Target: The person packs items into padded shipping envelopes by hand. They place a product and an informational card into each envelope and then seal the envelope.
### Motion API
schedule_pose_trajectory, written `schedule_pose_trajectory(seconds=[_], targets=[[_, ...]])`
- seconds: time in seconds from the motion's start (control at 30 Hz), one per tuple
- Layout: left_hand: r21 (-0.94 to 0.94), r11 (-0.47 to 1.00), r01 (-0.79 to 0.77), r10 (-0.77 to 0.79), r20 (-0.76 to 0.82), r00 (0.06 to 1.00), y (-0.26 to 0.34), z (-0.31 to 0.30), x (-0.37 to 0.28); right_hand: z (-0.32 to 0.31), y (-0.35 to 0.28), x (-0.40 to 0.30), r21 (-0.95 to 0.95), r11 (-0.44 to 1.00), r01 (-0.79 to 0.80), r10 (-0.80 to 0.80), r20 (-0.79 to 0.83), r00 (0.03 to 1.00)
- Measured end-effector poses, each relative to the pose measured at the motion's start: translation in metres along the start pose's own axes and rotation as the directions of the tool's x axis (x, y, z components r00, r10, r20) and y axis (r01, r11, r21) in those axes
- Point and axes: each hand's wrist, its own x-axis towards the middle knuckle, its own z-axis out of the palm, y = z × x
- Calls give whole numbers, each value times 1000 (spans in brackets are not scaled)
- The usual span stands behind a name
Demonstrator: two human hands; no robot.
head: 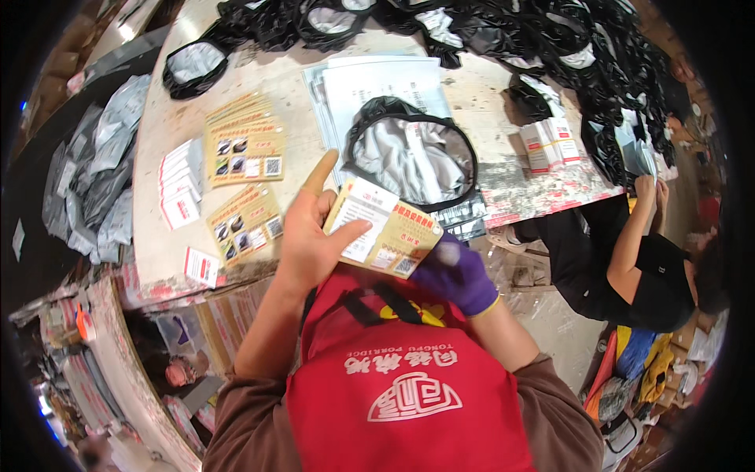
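My left hand (315, 230), bare but for a yellowish cover on the index finger, has its thumb on a white printed tag (363, 218) that lies over a tan printed card (407, 236). The card's right end is gripped by my right hand (457, 271), in a purple glove. Just beyond them sits a round black cover (466, 159) with a silvery lining and a white strip inside, partly over flat printed plastic bags (383, 76). Fanned tan cards (253, 141) and a row of white tags (180, 183) lie to the left.
Black covers (259, 26) are heaped along the worktable's far side. Banded white tags (548, 144) lie at the right. Filled grey plastic bags (100, 159) lie beyond the left edge. Another person in black (655, 283) sits at the right, hands on a pale bag.
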Motion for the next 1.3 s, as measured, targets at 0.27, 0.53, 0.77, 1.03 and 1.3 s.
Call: schedule_pose_trajectory(seconds=[0.27,0.53,0.77,1.03,1.3], targets=[[830,419,-368,431,176,885,-32,50,-4,26,7,-10,15,992,129,-123,-208,970],[480,849,-221,241,22,970,-23,36,7,-18,-25,-16,-770,626,128,-454,-227,861],[963,189,-192,383,108,917,-33,13,72,8,-120,32,-933,-25,358,-450,330,830],[618,772,-146,-50,287,957,10,-38,116,16,-113,40,-668,-504,547,-93,672,734],[846,396,-357,168,316,934,10,46,80,-64,-41,87,-466,-872,150,-86,447,890]])
